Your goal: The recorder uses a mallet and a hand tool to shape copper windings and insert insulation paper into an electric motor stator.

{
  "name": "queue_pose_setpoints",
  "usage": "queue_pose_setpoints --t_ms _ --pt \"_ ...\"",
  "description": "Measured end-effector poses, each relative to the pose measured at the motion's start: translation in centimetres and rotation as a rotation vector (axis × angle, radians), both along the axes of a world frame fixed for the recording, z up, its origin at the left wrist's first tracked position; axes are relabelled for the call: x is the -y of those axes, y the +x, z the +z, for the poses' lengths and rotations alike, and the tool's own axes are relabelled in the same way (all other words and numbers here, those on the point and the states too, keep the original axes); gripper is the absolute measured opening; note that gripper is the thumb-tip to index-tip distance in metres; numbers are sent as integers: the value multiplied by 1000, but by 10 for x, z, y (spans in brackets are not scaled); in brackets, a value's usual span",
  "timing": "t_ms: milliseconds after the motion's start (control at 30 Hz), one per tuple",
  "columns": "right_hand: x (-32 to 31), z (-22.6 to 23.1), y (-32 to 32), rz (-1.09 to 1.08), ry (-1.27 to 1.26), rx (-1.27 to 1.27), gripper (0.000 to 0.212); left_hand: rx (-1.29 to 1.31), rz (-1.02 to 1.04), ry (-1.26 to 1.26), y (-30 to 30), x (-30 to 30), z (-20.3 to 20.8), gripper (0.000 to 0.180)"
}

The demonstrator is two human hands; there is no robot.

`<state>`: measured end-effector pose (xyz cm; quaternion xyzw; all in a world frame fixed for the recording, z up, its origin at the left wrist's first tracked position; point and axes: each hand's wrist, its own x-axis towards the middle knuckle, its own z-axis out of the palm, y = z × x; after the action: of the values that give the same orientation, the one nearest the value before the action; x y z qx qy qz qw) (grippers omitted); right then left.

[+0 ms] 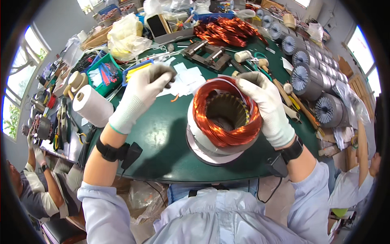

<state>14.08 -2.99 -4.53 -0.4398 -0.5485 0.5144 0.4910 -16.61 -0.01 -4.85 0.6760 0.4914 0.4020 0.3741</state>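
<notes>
A motor stator [198, 140] stands upright on the green table in front of me. Its top carries a thick ring of copper winding [227, 137], with a slotted round bore [229, 110] inside. My right hand [264, 99], in a white glove with grey fingertips, is closed at the ring's far right edge, its fingers bent against the winding. My left hand [152, 81], gloved the same way, is raised left of the stator with fingers pinched together. Whatever they hold, if anything, is too small to make out. Beneath it lie white paper sheets [189, 78].
A white thread cone [92, 106] and a green bin [106, 73] stand at left. Behind are a metal fixture [208, 56] and copper coils [227, 31]. Mallets [287, 88] lie at right beside a row of stator cores [306, 81]. People work on both sides.
</notes>
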Motion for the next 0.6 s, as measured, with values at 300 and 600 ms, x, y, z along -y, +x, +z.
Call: queue_pose_setpoints --t_ms 300,600 --pt "-4 6 1 53 115 96 34 -537 -367 384 98 -14 68 18" --pt "-12 5 4 17 242 284 36 -348 -339 155 95 -8 67 17"
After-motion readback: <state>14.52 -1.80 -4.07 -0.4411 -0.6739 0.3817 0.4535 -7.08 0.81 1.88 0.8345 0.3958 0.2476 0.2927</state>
